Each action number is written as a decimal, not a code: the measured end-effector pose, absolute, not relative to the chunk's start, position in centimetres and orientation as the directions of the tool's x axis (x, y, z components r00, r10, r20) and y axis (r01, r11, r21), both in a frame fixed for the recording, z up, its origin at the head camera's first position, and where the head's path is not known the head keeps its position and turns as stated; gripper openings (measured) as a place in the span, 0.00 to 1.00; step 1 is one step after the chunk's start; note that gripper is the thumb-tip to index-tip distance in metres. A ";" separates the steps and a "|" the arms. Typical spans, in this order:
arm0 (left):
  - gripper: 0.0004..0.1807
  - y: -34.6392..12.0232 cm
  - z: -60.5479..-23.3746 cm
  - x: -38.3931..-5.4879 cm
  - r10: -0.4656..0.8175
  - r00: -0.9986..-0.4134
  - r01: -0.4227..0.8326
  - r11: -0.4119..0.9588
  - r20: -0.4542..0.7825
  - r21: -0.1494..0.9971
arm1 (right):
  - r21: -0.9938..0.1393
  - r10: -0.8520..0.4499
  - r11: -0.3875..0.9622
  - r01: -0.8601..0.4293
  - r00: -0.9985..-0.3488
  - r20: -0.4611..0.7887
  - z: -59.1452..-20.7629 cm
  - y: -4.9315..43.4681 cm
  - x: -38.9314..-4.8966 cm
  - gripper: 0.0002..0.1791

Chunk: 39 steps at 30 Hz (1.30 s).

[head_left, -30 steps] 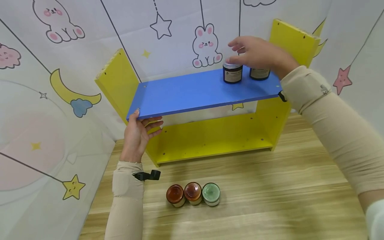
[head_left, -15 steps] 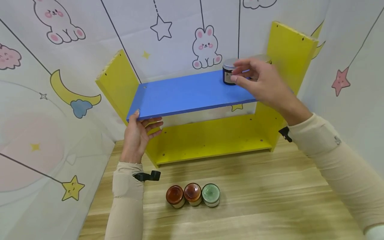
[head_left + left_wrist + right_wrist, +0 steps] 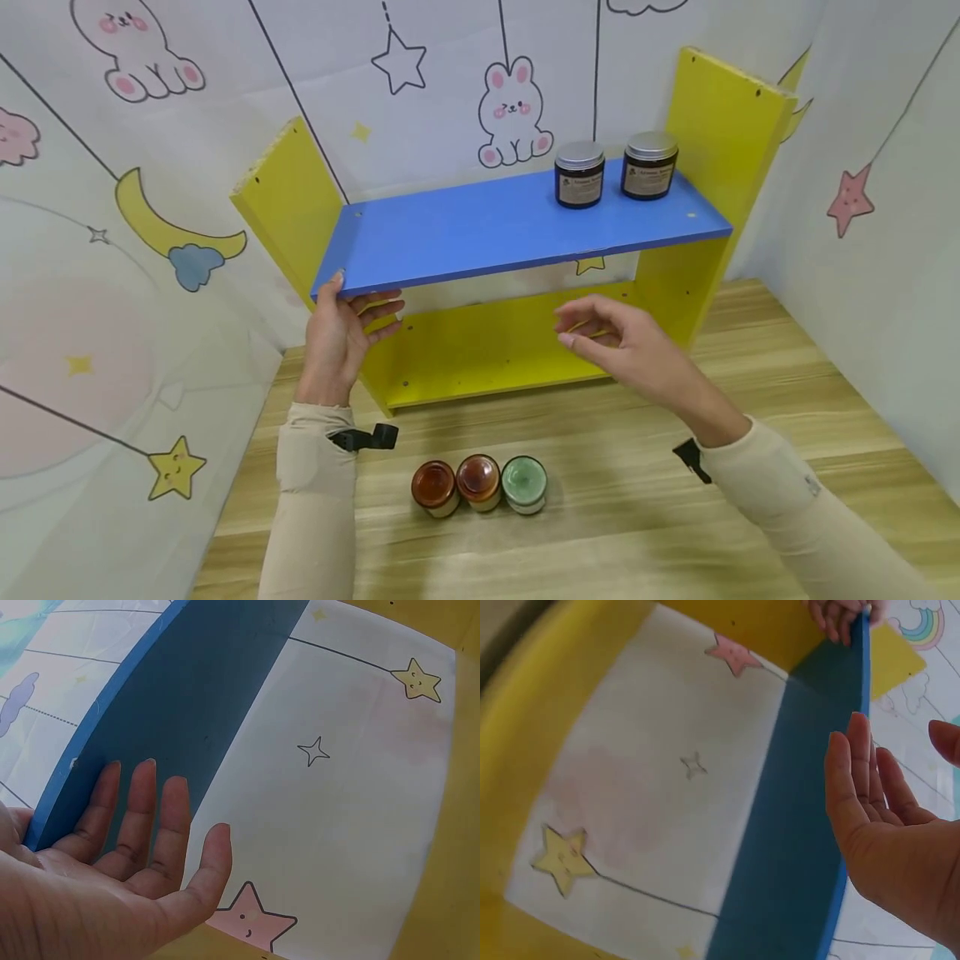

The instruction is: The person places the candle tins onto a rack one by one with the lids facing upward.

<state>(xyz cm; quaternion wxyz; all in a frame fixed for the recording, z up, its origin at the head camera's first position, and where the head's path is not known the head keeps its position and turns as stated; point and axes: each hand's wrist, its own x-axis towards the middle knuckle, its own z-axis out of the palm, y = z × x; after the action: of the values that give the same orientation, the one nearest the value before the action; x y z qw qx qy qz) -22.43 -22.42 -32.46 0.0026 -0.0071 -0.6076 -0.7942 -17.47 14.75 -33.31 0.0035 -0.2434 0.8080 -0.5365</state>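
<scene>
My left hand [image 3: 332,346] holds the front left corner of the blue shelf board [image 3: 457,233], thumb on top and fingers stretched out underneath. In the left wrist view those fingers [image 3: 142,810] lie under the board. My right hand [image 3: 630,350] holds nothing; it hovers in front of the yellow shelf unit [image 3: 480,358], below the blue board's front edge, fingers slightly bent. Two dark jars with silver lids stand upright on the board's right half: one jar [image 3: 580,190] nearer the middle, the other jar [image 3: 647,178] by the right side panel [image 3: 723,133], with a gap between them.
Below the unit, on the wood-grain table [image 3: 600,533], a dark amber jar [image 3: 434,485], a second amber jar [image 3: 478,479] and a green jar [image 3: 524,482] sit side by side. A patterned backdrop [image 3: 442,133] stands behind; the left side panel [image 3: 288,204] rises beside my left hand.
My right hand has come away from the dark jars, moving down and toward me to the front of the unit. Both jars stay on the board. The left hand keeps its hold.
</scene>
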 end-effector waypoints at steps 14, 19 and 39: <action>0.33 -22.5 -32.6 -22.3 -0.006 -0.999 0.034 -0.247 0.033 0.968 | -0.928 -0.486 0.299 -0.221 -0.872 0.051 -41.9 11.2 -14.1 0.23; 0.33 -22.6 -32.6 -22.3 -0.002 -1.000 0.030 -0.248 0.031 0.968 | -0.919 -0.508 0.335 -0.207 -0.861 0.009 -44.5 10.4 -13.1 0.30; 0.33 -22.6 -32.5 -22.4 0.006 -1.000 0.026 -0.253 0.029 0.967 | -0.870 -0.540 0.399 -0.289 -0.841 0.032 -49.5 8.0 -10.1 0.39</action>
<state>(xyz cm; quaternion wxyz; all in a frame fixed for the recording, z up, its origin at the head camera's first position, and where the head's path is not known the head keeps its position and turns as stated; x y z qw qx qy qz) -22.38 -22.58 -32.53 0.0065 -0.0132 -0.6111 -0.7914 -10.13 8.04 -49.46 0.1285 -0.2509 0.8264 -0.4874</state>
